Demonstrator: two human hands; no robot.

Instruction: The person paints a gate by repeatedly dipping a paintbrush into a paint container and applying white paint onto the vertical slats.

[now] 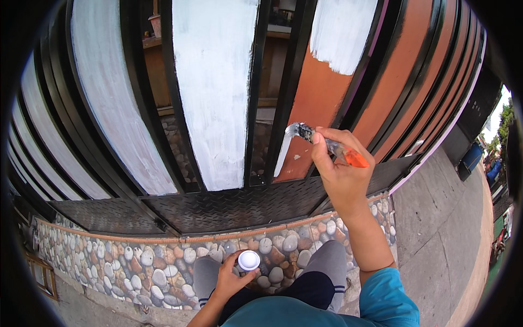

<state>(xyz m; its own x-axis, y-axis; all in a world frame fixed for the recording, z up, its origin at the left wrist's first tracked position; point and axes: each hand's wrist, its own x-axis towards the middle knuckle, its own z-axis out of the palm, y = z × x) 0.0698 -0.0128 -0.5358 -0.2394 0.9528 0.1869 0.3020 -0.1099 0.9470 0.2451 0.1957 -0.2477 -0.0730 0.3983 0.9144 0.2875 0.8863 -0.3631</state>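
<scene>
My right hand [345, 167] grips a paintbrush [304, 133] with an orange-tipped handle. Its bristles, coated in white paint, meet the left edge of an orange-brown gate slat [320, 98]. A narrow white stripe [283, 157] runs down that edge below the bristles, and a broad white patch [345, 34] covers the slat's upper part. Low over my lap, my left hand [235, 276] holds a small white container [249, 260] with pale contents. The slat to the left [212, 94] is white nearly all over.
Black metal bars [282, 90] separate the slats, above a black tread-patterned metal panel [212, 208]. Pebble-patterned paving [159, 269] lies at the gate's foot. Concrete pavement [429, 212] stretches right, with a blue bin [470, 159] beyond. A wooden frame [43, 276] rests at lower left.
</scene>
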